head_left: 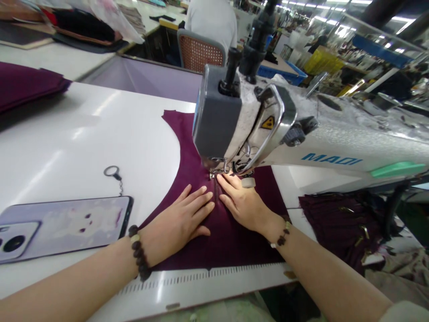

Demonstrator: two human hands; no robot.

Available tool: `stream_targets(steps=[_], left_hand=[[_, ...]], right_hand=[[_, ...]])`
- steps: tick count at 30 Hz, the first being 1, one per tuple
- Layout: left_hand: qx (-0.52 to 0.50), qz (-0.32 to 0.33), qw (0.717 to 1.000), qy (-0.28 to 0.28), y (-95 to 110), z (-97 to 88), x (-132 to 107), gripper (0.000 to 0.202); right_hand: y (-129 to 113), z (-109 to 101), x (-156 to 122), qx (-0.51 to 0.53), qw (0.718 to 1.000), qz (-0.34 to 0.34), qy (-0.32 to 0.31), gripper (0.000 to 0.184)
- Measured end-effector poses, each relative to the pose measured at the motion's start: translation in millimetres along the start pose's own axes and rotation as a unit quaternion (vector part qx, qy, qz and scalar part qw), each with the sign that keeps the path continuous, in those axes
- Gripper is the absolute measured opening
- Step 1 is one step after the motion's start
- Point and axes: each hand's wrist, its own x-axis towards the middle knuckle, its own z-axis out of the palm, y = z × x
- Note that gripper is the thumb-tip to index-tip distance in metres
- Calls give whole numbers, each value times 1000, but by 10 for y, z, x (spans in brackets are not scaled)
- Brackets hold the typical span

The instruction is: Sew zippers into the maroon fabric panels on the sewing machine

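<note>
A dark purple fabric panel [234,243] lies flat on the white sewing table, partly under the head of the sewing machine [217,116]. My left hand [184,214] rests flat on the panel, fingers stretched toward a narrow dark strip [216,190] that runs up to the presser foot [214,173]. On the strip's other side my right hand [244,201] lies with its fingers extended, the fingertips close to the foot. Both palms press down on the cloth without gripping it. The needle's tip is hard to make out.
Left of the panel lies a phone [77,228] with a key ring [112,171]. More purple fabric [30,87] sits at the far left. Purple pieces with zippers [338,223] hang at the right. A person [211,27] sits on a chair [201,49] ahead.
</note>
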Motion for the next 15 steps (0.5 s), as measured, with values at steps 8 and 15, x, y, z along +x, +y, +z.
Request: stream_targets(steps=[8, 15], left_hand=[[6, -4, 1000, -8, -6, -17, 23, 47], [-4, -11, 1000, -4, -10, 4, 33, 47]], right_hand=[[15, -18, 8, -10, 1000, -9, 1, 48], [26, -14, 16, -7, 1000, -7, -1, 47]])
